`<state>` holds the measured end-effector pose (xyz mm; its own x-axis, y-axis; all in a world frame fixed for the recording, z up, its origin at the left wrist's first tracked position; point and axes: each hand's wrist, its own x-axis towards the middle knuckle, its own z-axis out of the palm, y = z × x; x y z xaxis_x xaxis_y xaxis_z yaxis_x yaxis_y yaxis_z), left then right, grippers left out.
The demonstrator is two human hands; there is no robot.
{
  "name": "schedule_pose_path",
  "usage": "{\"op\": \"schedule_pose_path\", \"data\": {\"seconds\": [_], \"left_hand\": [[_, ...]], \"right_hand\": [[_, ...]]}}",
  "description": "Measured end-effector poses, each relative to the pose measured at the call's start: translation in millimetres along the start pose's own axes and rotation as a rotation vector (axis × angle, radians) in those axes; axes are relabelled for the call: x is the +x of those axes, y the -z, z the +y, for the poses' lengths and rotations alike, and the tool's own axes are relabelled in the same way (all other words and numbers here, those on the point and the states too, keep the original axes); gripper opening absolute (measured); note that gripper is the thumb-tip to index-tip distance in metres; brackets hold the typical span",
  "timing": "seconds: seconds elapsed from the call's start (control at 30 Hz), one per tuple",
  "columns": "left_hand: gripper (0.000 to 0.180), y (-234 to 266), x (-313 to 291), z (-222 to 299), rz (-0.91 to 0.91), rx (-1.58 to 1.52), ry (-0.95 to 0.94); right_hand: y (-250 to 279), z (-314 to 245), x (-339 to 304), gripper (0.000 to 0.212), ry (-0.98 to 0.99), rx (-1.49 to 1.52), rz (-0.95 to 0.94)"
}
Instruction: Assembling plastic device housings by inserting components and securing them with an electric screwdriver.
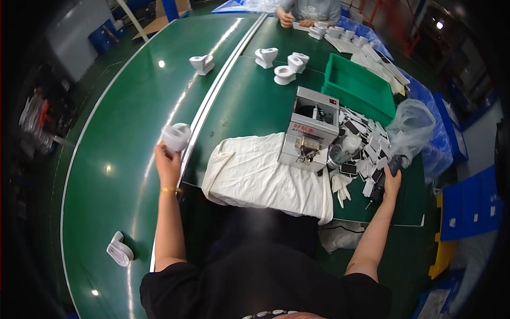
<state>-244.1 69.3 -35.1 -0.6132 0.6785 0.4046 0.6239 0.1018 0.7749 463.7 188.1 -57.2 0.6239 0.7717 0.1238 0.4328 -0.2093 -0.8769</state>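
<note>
Left hand [168,165] clamped on white plastic part [176,136] over belt [117,133]; right hand [391,183] fingers closed around dark tool [378,190]. Three similar parts [281,63] waited on counter [249,101].

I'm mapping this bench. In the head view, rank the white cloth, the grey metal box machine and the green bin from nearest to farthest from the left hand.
Measured from the left hand, which holds a white plastic part:
1. White cloth, just to its right on the table.
2. Grey metal box machine, further right, at the cloth's far edge.
3. Green bin, behind the machine, up and right.
</note>
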Motion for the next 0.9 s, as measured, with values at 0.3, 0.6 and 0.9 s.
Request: {"op": "schedule_pose_path", "data": {"seconds": [0.3,0.6,0.9], "left_hand": [[0.065,40,23,-77,0.026,0.317,0.253],[0.086,200,-45,-17,0.035,1.070,0.107],[0.048,285,-106,-54,-0.123,0.971,0.661]], "right_hand": [[15,-1,-27,0.069,0.077,-0.031,0.107],[8,-98,-109,0.050,0.366,0.088,-0.008],[-46,-159,-173,0.043,0.573,0.212,-0.258]]}}
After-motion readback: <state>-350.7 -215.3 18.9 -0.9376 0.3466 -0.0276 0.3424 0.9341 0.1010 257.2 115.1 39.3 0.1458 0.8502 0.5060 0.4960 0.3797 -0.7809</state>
